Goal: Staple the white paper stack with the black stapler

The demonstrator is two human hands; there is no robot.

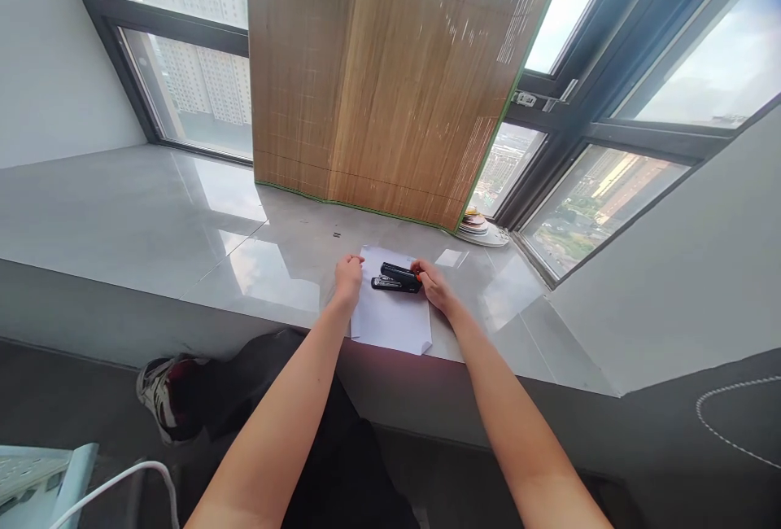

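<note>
Left hand (348, 275): fingers curled, pressing paper (390, 313) flat | right hand (434, 285): fingers clamping stapler (396, 277) (resting on sheet) | progress: stapler positioned; staple not visibly driven yet.

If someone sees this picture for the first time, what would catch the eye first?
Probably the bamboo blind standing against the window at top centre. Below it, on the grey sill, the right hand touches a black stapler lying on white paper, whose left edge the left hand presses.
</note>
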